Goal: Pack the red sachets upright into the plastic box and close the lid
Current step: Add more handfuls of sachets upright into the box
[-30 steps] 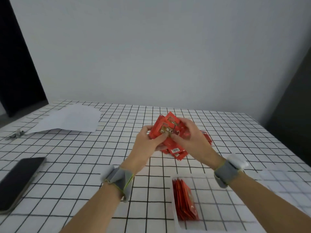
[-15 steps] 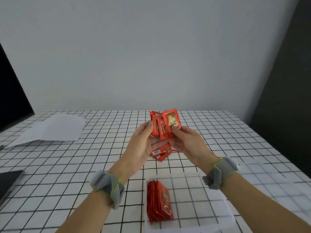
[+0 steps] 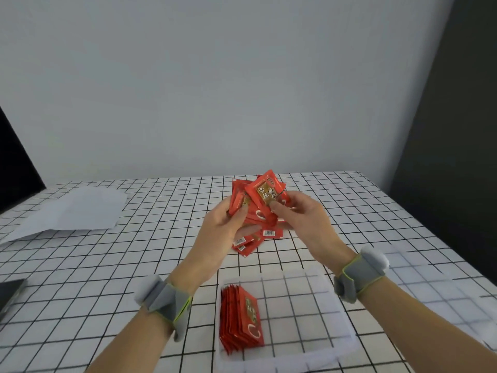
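Note:
My left hand grips a bunch of red sachets held up over the table. My right hand pinches one red sachet at the front of that bunch, its printed face toward me. A few more loose sachets lie flat on the table just below the hands. Nearer to me stands the clear plastic box, open, with a row of several red sachets standing on edge against its left wall.
A white sheet of paper lies at the far left. A dark phone shows at the left edge. The box's translucent lid lies to the right of the box. The checked tablecloth ends at the right near a dark wall.
The camera has tilted up and shifted, so the phone slid toward the left edge. My hands raised the sachet bunch slightly, and my right hand drew one sachet forward and upright.

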The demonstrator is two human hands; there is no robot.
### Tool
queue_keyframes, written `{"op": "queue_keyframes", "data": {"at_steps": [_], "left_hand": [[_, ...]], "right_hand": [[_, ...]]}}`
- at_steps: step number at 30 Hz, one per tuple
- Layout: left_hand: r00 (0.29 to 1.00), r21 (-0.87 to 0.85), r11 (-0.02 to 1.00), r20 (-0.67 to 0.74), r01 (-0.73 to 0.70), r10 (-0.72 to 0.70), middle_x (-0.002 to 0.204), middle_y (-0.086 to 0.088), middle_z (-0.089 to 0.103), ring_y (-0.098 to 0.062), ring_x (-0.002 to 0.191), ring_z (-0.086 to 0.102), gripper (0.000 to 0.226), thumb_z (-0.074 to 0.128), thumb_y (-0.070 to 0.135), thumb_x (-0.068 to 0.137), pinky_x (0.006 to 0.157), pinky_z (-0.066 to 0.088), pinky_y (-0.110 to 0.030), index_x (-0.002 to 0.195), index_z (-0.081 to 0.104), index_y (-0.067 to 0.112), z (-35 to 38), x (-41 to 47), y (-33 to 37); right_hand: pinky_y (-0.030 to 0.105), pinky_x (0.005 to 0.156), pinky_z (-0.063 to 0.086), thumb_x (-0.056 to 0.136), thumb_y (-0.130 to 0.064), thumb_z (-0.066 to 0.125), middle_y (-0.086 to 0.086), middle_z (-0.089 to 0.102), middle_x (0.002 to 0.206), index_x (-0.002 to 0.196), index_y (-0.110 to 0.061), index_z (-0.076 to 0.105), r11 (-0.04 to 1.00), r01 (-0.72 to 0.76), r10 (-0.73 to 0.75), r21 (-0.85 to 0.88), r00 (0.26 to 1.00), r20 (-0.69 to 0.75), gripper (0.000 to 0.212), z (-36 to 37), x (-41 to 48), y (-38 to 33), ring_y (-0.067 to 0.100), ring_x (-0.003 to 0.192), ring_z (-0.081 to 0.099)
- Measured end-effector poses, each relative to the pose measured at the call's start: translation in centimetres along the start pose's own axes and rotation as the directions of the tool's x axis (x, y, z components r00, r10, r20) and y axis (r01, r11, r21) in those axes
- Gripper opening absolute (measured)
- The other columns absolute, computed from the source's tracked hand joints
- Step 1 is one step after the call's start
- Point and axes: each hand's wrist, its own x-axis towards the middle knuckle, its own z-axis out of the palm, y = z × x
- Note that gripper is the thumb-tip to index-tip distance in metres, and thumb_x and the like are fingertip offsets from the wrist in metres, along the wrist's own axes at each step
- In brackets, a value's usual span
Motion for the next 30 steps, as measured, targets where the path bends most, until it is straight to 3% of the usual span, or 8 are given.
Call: {"op": "queue_keyframes", "data": {"at_steps": [3, 5, 9, 12, 15, 21, 25, 30], "left_hand": [[0.997, 0.019, 0.999, 0.055, 0.050, -0.051, 0.114, -0.016, 0.077, -0.034, 0.103, 0.076, 0.027, 0.058, 0.020, 0.104, 0.089, 0.062, -0.038, 0.126, 0.064, 0.007, -0.5, -0.4, 0.5], [0.995, 0.023, 0.998, 0.078, 0.063, -0.065, 0.111, -0.017, 0.078, -0.034, 0.097, 0.078, 0.025, 0.062, 0.019, 0.101, 0.078, 0.064, -0.030, 0.123, 0.066, 0.007, -0.8, -0.7, 0.8], [0.998, -0.020, 0.998, -0.005, 0.060, -0.061, 0.103, -0.019, 0.079, -0.034, 0.087, 0.079, 0.037, 0.069, 0.030, 0.094, 0.067, 0.064, -0.030, 0.122, 0.068, 0.006, -0.9, -1.0, 1.2], [0.996, -0.112, 0.990, 0.000, 0.084, -0.085, 0.110, -0.018, 0.078, -0.034, 0.100, 0.077, 0.045, 0.050, 0.043, 0.104, 0.082, 0.064, -0.039, 0.124, 0.068, 0.007, -0.5, -1.0, 1.1], [0.998, -0.054, 0.997, 0.013, 0.059, -0.058, 0.115, -0.012, 0.077, -0.026, 0.106, 0.075, 0.039, 0.044, 0.038, 0.109, 0.085, 0.061, -0.029, 0.125, 0.069, 0.014, -0.4, -1.2, 1.1], [0.996, -0.126, 0.992, 0.090, 0.017, -0.006, 0.117, -0.013, 0.076, -0.024, 0.105, 0.074, 0.044, 0.056, 0.047, 0.097, 0.084, 0.058, -0.024, 0.122, 0.074, 0.016, -0.9, -1.5, 0.8], [0.999, -0.019, 1.000, 0.049, 0.008, -0.007, 0.105, -0.004, 0.079, -0.013, 0.086, 0.075, 0.039, 0.070, 0.038, 0.089, 0.068, 0.055, -0.017, 0.120, 0.075, 0.015, -1.0, -1.7, 0.8], [1.000, 0.211, 0.977, 0.001, -0.020, 0.020, 0.102, -0.003, 0.079, -0.011, 0.083, 0.075, 0.045, 0.069, 0.056, 0.086, 0.066, 0.055, -0.016, 0.111, 0.077, 0.020, -1.3, -2.2, 1.5]], "right_hand": [[0.021, 0.074, 0.056, 0.091, -0.013, 0.076, -0.011, 0.072, 0.091, 0.109, -0.021, 0.073, 0.948, 0.171, -0.149, -0.270, 0.984, 0.098, 0.020, -1.8, 0.8, -1.1, 0.000, 0.078, 0.070], [0.020, 0.078, 0.057, 0.091, -0.012, 0.075, -0.014, 0.074, 0.095, 0.116, -0.024, 0.072, 0.896, 0.219, -0.124, -0.386, 0.959, 0.254, 0.028, -2.5, 1.0, -1.7, 0.001, 0.085, 0.071], [0.033, 0.073, 0.064, 0.094, -0.001, 0.068, 0.004, 0.076, 0.098, 0.124, -0.010, 0.067, 0.973, 0.077, 0.012, -0.216, 0.925, 0.381, 0.031, -2.0, 0.7, -1.6, 0.020, 0.082, 0.076], [0.027, 0.068, 0.063, 0.095, 0.002, 0.065, 0.009, 0.075, 0.096, 0.118, -0.003, 0.068, 0.998, -0.055, 0.063, -0.035, 0.957, 0.285, 0.023, -1.2, 0.3, -0.6, 0.018, 0.077, 0.076], [0.029, 0.071, 0.064, 0.097, -0.002, 0.062, 0.010, 0.076, 0.098, 0.116, 0.002, 0.067, 0.934, -0.266, 0.195, 0.238, 0.939, 0.285, 0.021, -0.6, -0.1, 0.1, 0.021, 0.083, 0.077], [0.026, 0.078, 0.061, 0.088, -0.017, 0.069, 0.005, 0.075, 0.102, 0.116, -0.009, 0.072, 0.932, -0.276, 0.177, 0.236, 0.913, 0.368, 0.029, 0.0, -0.7, 0.1, 0.016, 0.089, 0.073], [0.045, 0.103, 0.055, 0.090, -0.022, 0.068, 0.015, 0.072, 0.118, 0.127, -0.006, 0.067, 0.940, -0.280, 0.170, 0.196, 0.881, 0.441, 0.040, 0.2, -1.4, 0.1, 0.028, 0.107, 0.071], [0.051, 0.104, 0.053, 0.095, -0.019, 0.065, 0.019, 0.070, 0.122, 0.124, -0.006, 0.068, 0.895, -0.382, 0.194, 0.232, 0.800, 0.568, 0.032, 0.0, -2.4, 0.3, 0.034, 0.114, 0.068]]}}
